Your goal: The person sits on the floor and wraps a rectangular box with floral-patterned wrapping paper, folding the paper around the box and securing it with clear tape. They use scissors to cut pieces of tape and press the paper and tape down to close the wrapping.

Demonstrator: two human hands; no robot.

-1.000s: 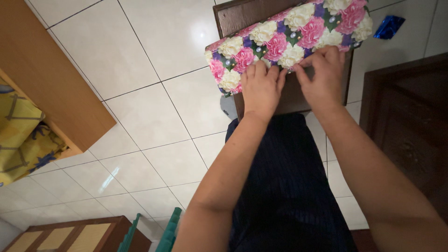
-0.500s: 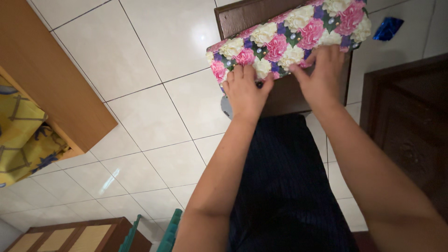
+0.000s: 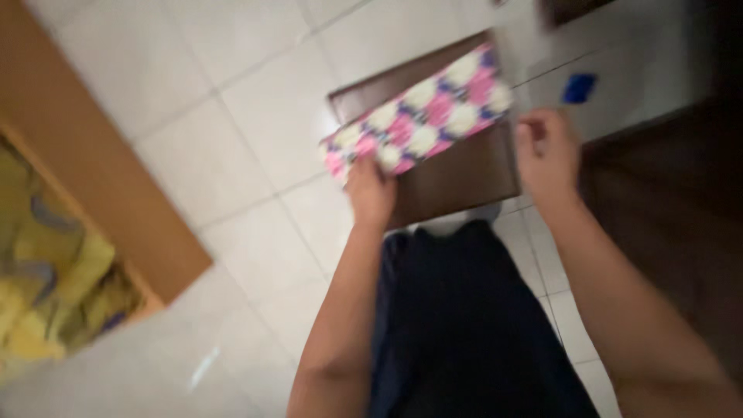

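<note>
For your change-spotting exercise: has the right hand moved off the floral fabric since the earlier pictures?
Yes. The right hand has moved rightward off the floral fabric, now beside the brown stool's right edge.

Pale glossy floor tiles point(image 3: 255, 101) run under everything, grout lines slanting across and catching a soft sheen. At the left stands a light wooden cabinet point(image 3: 101, 193) with yellow patterned cloth point(image 3: 54, 294) inside. Dark wooden furniture point(image 3: 673, 193) fills the right edge. A small blue object point(image 3: 579, 87) lies on the tiles nearby.
</note>
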